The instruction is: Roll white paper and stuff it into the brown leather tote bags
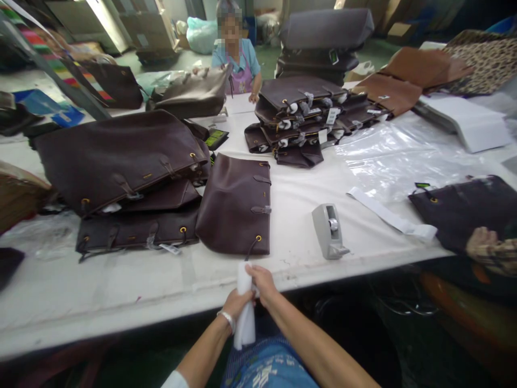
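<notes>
A white roll of thin sheet material (244, 323) stands nearly upright at the table's front edge, in front of my body. My left hand (238, 303), with a light band at the wrist, is closed around its middle. Higher up, my right hand (262, 280) grips the roll near its top from the right side. Just beyond the roll lies a dark brown bag (234, 207) with gold eyelets, its thin cord hanging toward my hands. To the right of that bag sits a grey tape dispenser (326, 231).
Stacked brown bags (121, 156) lie at the left, and another pile (299, 108) farther back. Clear plastic sheets (396, 151) cover the right side. A person (238, 59) stands across the table; another person's hand (482, 242) touches a dark bag (464, 207) at the right.
</notes>
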Action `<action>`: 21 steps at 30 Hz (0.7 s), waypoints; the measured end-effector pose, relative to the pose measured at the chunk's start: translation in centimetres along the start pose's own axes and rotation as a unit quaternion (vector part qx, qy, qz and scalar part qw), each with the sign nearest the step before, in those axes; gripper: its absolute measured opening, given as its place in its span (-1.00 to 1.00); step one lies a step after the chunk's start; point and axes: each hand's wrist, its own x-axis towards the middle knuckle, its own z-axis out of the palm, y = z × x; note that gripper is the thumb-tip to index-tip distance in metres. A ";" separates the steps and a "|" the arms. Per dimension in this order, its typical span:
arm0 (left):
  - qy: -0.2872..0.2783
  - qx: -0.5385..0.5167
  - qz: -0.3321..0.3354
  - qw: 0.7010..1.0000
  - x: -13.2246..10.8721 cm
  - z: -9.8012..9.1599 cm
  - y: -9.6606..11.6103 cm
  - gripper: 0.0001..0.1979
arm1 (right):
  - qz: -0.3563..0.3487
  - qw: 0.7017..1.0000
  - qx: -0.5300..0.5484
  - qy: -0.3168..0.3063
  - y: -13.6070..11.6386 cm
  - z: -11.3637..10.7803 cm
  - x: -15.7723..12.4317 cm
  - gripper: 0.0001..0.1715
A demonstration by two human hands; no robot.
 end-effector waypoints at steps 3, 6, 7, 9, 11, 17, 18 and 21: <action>0.018 -0.022 -0.023 0.999 0.0 0.4 -0.2 -0.80 | 0.027 0.999 -0.030 -0.006 -0.4 -0.6 0.4 -0.60; 0.040 -0.023 -0.035 0.998 -0.1 0.4 -0.2 -0.81 | 0.065 0.995 -0.061 -0.036 -1.0 -1.3 0.9 -0.61; 0.048 -0.022 -0.033 0.998 -0.1 0.2 -0.2 -0.82 | 0.081 0.993 -0.073 -0.053 -1.2 -1.5 1.1 -0.61; 0.062 -0.020 -0.027 0.997 -0.1 0.0 -0.3 -0.84 | 0.110 0.985 -0.100 -0.089 -1.8 -1.8 1.7 -0.60; 0.069 -0.015 -0.024 0.997 0.0 -0.3 -0.4 -0.86 | 0.125 0.976 -0.135 -0.120 -2.4 -2.0 2.2 -0.59; 0.056 0.021 -0.018 0.998 0.7 -1.0 -1.1 -0.88 | 0.028 0.960 -0.247 -0.131 -5.8 -5.0 0.8 -0.64; 0.051 0.028 -0.014 0.998 0.8 -1.1 -1.1 -0.87 | -0.040 0.955 -0.276 -0.102 -7.0 -6.5 0.2 -0.66; 0.038 0.056 -0.001 0.998 0.9 -1.5 -1.3 -0.82 | -0.292 0.871 -0.385 0.086 -11.7 -12.6 -1.9 -0.67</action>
